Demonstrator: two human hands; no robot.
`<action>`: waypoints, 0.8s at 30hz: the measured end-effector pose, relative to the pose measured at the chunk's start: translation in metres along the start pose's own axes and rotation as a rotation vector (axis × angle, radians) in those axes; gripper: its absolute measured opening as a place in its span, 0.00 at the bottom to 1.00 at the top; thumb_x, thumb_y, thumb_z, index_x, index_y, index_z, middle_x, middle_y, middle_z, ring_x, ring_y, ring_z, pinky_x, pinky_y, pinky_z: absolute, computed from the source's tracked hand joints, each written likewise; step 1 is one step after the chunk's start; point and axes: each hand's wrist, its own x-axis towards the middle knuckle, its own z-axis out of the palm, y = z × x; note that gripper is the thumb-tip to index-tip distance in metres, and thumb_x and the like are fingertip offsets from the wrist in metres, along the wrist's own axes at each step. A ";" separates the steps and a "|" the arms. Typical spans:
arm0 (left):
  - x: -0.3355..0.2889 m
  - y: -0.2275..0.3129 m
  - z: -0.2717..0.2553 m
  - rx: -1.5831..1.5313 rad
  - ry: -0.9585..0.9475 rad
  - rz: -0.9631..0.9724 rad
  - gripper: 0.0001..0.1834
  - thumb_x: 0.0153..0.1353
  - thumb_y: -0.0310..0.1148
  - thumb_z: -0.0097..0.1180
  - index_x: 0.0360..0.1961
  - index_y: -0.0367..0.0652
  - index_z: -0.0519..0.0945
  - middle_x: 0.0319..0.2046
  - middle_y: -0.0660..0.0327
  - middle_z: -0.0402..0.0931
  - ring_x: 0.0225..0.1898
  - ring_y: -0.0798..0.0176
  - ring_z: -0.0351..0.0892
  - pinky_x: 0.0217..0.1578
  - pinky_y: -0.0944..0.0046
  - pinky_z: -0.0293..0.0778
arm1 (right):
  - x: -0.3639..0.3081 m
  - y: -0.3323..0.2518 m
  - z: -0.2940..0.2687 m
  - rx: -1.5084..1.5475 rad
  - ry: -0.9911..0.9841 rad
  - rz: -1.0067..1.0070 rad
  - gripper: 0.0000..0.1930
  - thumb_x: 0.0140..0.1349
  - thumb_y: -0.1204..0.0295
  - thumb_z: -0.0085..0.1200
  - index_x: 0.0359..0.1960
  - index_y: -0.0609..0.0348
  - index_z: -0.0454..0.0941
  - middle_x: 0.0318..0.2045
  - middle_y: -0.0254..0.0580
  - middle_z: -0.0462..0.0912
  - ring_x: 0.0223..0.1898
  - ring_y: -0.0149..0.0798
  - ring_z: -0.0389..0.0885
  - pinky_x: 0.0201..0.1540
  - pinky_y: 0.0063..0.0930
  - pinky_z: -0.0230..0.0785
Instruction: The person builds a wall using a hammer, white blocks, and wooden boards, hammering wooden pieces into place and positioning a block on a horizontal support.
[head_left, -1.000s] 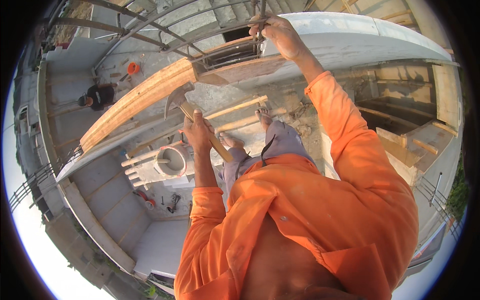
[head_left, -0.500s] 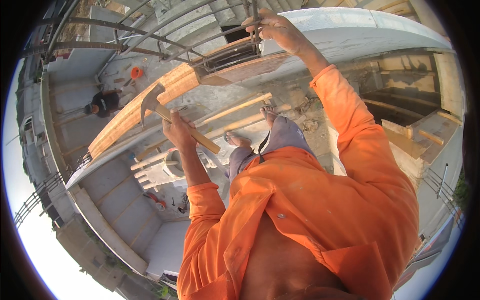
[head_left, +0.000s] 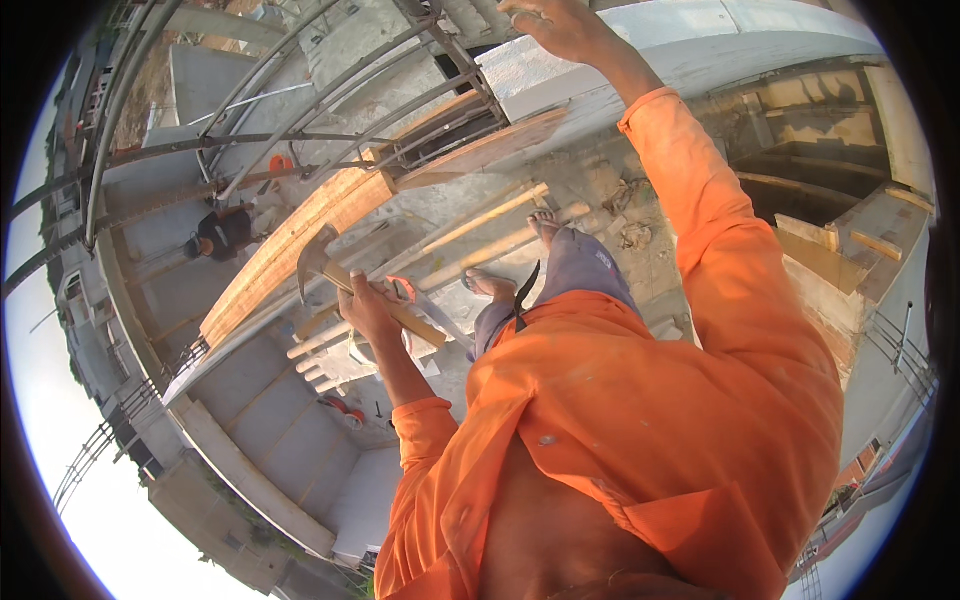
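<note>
My left hand (head_left: 368,310) grips the wooden handle of a claw hammer (head_left: 330,272). Its steel head points up and left, just below a long wooden plank (head_left: 290,250). My right hand (head_left: 558,26) is raised to the top of the view, beside a steel rebar cage (head_left: 440,110) and the top of a pale concrete wall (head_left: 650,50). Its fingers are curled, and what they hold is hidden. Both sleeves are orange. My bare feet (head_left: 545,225) stand on rough concrete and timber poles.
Far below on the left, a person in dark clothes (head_left: 225,233) is on a concrete slab, with an orange helmet (head_left: 281,163) nearby. Curved steel pipes (head_left: 150,150) cross the upper left. Wooden formwork (head_left: 830,250) lies to the right, with a drop below my feet.
My left hand has drawn the hammer back, left and down, away from the plank's end. My right hand stays raised near the rebar.
</note>
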 end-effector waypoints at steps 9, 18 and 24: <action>-0.028 -0.029 -0.028 0.642 -0.060 0.077 0.11 0.58 0.36 0.55 0.28 0.38 0.72 0.13 0.61 0.68 0.15 0.64 0.69 0.17 0.62 0.65 | -0.036 0.049 -0.021 -0.462 -0.012 0.360 0.11 0.58 0.59 0.50 0.33 0.49 0.80 0.37 0.45 0.77 0.45 0.50 0.73 0.43 0.51 0.65; -0.058 -0.018 0.009 1.070 -0.358 0.274 0.16 0.52 0.39 0.60 0.28 0.35 0.74 0.21 0.41 0.74 0.27 0.37 0.77 0.27 0.49 0.70 | -0.034 0.064 -0.041 -0.496 -0.278 0.474 0.16 0.59 0.58 0.46 0.28 0.57 0.79 0.32 0.48 0.80 0.48 0.51 0.74 0.51 0.66 0.56; -0.066 -0.009 0.055 1.102 -0.521 0.292 0.17 0.53 0.41 0.60 0.25 0.36 0.73 0.19 0.44 0.74 0.25 0.38 0.77 0.25 0.48 0.70 | -0.036 0.069 -0.040 -0.445 -0.099 0.552 0.16 0.59 0.59 0.46 0.22 0.55 0.78 0.30 0.45 0.80 0.38 0.52 0.79 0.56 0.64 0.52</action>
